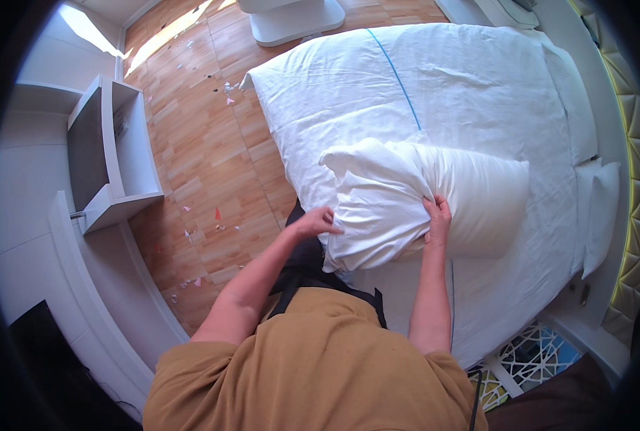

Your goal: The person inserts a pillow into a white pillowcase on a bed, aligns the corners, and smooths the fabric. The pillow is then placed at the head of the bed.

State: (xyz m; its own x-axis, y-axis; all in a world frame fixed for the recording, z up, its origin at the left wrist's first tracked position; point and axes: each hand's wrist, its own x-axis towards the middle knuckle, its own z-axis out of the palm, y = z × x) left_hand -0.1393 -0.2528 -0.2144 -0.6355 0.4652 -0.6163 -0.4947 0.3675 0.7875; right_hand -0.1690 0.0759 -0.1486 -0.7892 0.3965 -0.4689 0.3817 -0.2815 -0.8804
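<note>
Pillow: the white pillow [485, 205] lies on the near half of the bed [492, 86], in front of the person; the mattress appears to carry its weight, which would leave both hands free for the fabric.
Loose cloth: white fabric [377, 208] bunches at the pillow's left end, its folds drawn toward the right hand.
Right-hand grip: the right hand [438, 215] pinches the gathered folds where loose cloth meets the smooth, filled part, probably to steady the gather.
Left-hand grip: the left hand [318, 222] is at the cloth's left edge with fingers curled; whether they pinch the hem or only touch it, I cannot tell. Being well apart from the right hand, it seems placed to manage the far end of the slack.
Headboard side: another white pillow [600, 215] stands near the padded headboard [632, 144], apart from the handled one.
</note>
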